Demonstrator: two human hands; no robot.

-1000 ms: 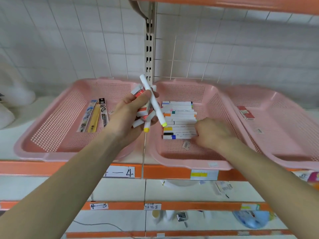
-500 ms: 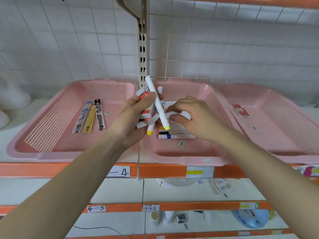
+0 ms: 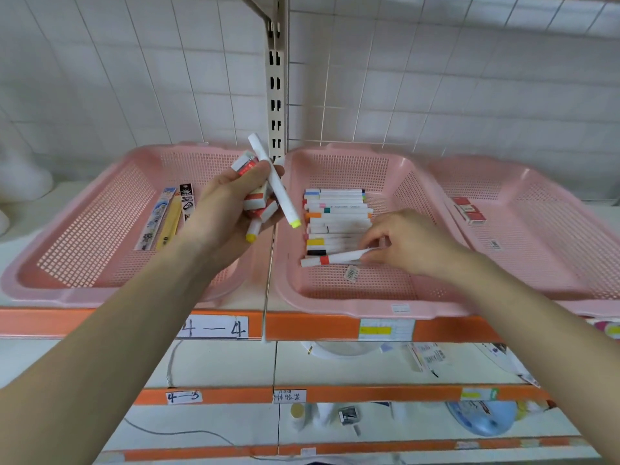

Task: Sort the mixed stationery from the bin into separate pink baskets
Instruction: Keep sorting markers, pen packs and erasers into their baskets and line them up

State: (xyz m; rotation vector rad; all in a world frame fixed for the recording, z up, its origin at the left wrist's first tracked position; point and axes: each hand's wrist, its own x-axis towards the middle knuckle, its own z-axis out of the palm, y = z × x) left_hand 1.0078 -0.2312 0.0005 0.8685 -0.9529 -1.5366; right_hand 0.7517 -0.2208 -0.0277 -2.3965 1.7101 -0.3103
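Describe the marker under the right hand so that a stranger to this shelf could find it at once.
On the orange-edged shelf, look in the middle pink basket, where white markers lie in a neat row. The marker nearest you has its right end pinched by the right hand. Unlike its neighbours, it lies slanted and bears a red band.

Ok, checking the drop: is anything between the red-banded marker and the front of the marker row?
Nothing visible. The right hand holds the red-banded marker beside the marker row in the middle basket.
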